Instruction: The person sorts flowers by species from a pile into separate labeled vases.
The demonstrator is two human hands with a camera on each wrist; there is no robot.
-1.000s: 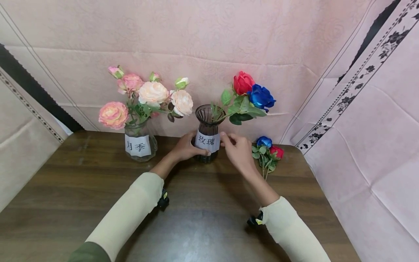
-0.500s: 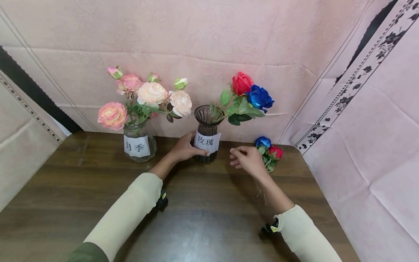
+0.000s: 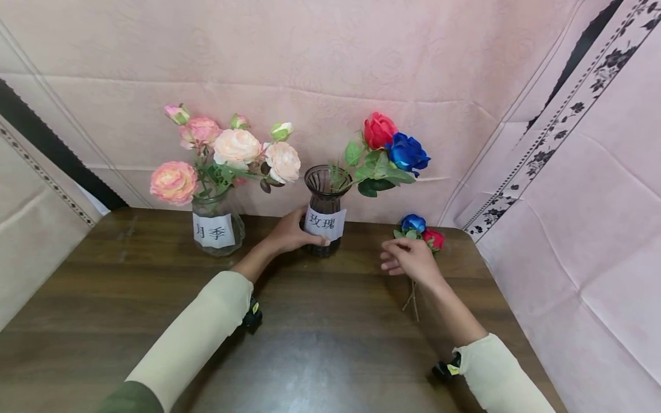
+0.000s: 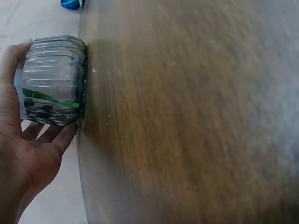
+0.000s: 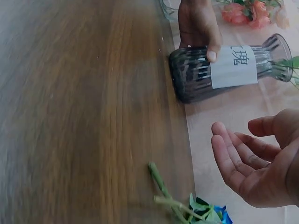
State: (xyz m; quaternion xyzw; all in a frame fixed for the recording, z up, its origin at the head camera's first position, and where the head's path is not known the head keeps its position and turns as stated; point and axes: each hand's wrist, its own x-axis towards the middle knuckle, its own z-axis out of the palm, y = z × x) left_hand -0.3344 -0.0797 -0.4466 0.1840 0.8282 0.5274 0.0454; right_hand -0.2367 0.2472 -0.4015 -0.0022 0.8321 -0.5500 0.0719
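My left hand (image 3: 289, 234) grips the lower part of a dark ribbed glass vase (image 3: 326, 202), thumb across the front below its white paper label (image 3: 324, 223). A red rose (image 3: 380, 131) and a blue rose (image 3: 408, 152) lean out of this vase to the right. In the left wrist view, a green stem end shows through the glass (image 4: 53, 77). My right hand (image 3: 413, 261) hovers with loosely bent fingers and holds nothing. From the head it partly covers another blue rose (image 3: 413, 222) and red rose (image 3: 432, 239) lying on the table; their stems (image 5: 161, 184) show in the right wrist view.
Left of the dark vase stands a clear glass vase (image 3: 218, 241), also labelled, with several pink and cream flowers (image 3: 237, 148). Both vases are near the far edge of the brown wooden table (image 3: 310, 344). A pink cloth (image 3: 320, 51) hangs behind.
My right hand has moved from beside the dark vase's label rightward and toward me, over the lying roses. My left hand stays on the vase.
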